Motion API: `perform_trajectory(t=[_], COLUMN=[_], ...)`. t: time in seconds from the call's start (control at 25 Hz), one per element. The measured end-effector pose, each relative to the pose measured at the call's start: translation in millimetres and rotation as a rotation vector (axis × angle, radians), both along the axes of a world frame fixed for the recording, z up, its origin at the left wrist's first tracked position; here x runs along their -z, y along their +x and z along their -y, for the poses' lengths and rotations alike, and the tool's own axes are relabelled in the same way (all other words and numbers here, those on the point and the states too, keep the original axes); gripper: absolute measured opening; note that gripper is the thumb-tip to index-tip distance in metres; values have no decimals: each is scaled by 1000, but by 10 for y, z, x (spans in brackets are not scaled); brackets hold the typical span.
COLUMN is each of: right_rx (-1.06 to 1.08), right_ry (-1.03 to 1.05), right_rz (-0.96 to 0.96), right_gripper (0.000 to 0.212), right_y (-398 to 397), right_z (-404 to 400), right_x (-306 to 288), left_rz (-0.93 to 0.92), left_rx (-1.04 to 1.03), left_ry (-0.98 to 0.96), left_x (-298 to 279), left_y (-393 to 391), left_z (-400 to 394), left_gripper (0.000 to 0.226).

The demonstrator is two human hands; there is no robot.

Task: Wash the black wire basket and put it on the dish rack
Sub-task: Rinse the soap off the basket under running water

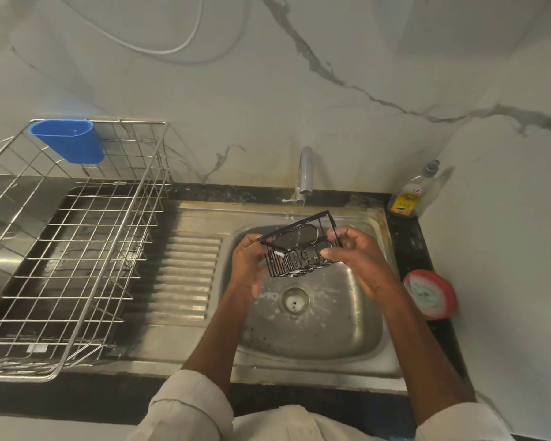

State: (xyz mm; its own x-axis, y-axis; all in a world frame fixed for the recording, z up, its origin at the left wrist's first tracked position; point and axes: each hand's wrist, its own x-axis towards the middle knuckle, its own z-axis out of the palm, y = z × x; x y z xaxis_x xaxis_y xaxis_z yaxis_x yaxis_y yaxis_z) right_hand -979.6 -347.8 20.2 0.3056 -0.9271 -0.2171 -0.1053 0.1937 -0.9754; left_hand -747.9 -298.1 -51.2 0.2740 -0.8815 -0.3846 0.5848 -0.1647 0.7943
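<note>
I hold the black wire basket (pixel 300 246) tilted over the steel sink (pixel 357 326), just below the tap (pixel 305 173), which runs a thin stream onto it. My left hand (pixel 248 265) grips the basket's left side. My right hand (pixel 358 253) grips its right side with the fingers on the wires. Soap foam clings to the basket's lower edge. The silver wire dish rack (pixel 77 249) stands on the counter to the left of the sink and holds no dishes.
A blue plastic cup (pixel 69 140) hangs on the rack's back rim. A dish soap bottle (pixel 411 194) stands at the sink's back right corner. A red-rimmed round tub (pixel 431 292) sits on the black counter to the right. The ribbed drainboard (pixel 188 275) lies between rack and basin.
</note>
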Motion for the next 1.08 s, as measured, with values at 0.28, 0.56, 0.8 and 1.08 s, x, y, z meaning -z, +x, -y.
perform_trajectory(t=[0.28,0.56,0.8,1.08], right_rx=[91,225,122,235], right_ry=[-14,-88,-253,62], right_rz=[37,-270,-426,-237], right_gripper=[19,21,15,12], right_y=[-125,-66,-75,116], right_z=[-10,180,348,328], right_x=[-11,188,425,497], left_rz=[2,-1,12,166], left_rx=[58,238,390,442], left_ry=[-69,51,169,266], left_x=[16,111,222,266], left_y=[16,65,99,-7], left_z=[201,549,1015,1265], left_gripper=[27,35,37,45])
